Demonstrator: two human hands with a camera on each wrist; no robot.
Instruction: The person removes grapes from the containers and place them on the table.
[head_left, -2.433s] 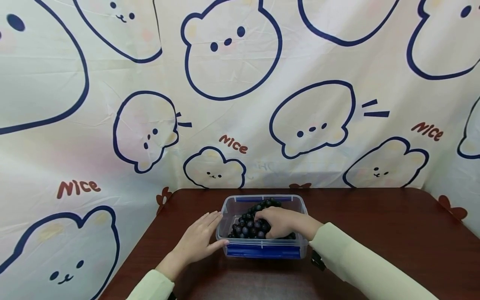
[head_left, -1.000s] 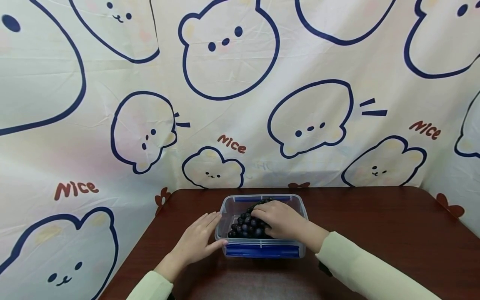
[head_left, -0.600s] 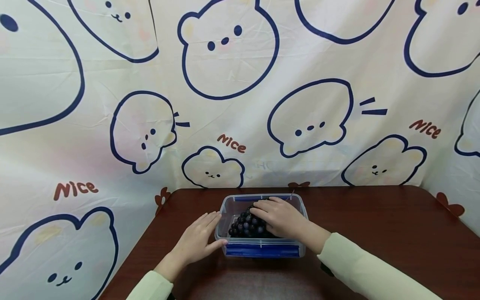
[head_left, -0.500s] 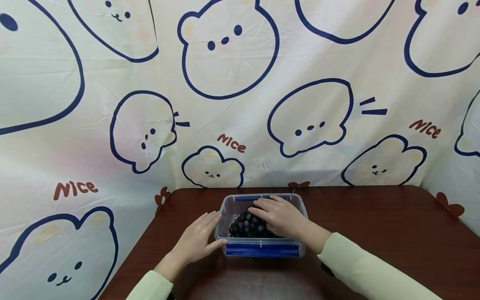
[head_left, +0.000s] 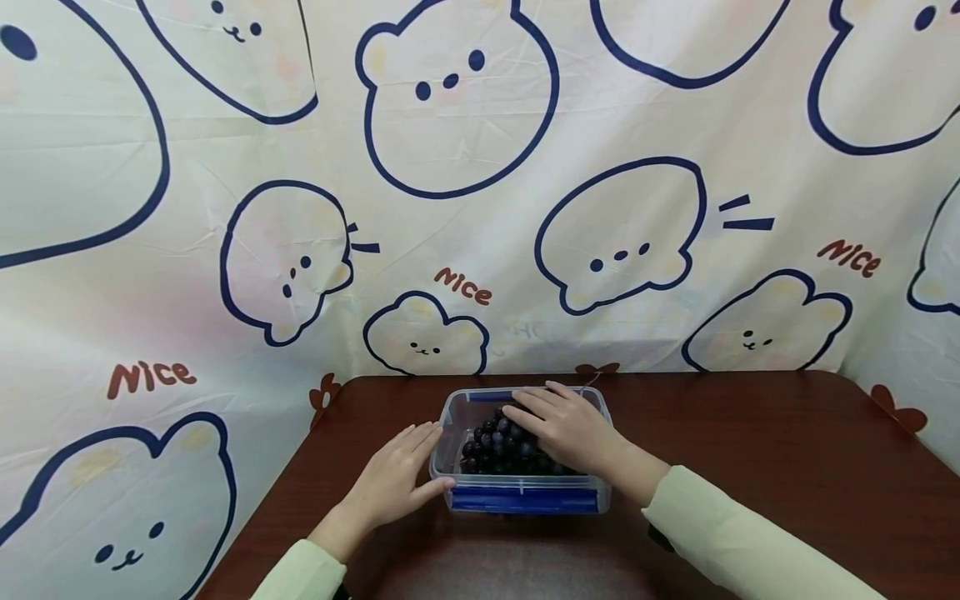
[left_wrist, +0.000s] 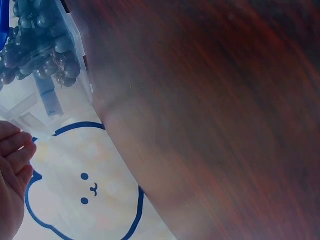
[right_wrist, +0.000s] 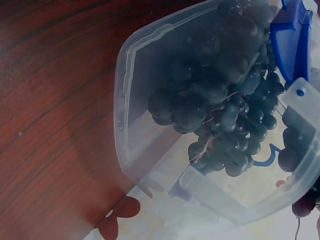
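Grapes [head_left: 495, 446] in clear box [head_left: 525, 500] on table [head_left: 735, 467], between my hands. My right grip [head_left: 570, 429] curls over their 2 o'clock side, holding; thumb hidden. Stem [head_left: 592, 381] points to 1 o'clock; grapes' long axis partly covered, can't tell. Box lies 9-to-3. My left grip [head_left: 393, 475] is spread, touching the box's 9 o'clock side.

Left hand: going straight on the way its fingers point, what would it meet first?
Probably the left side of the clear container; the left hand reaches right up to it, though whether they touch is unclear.
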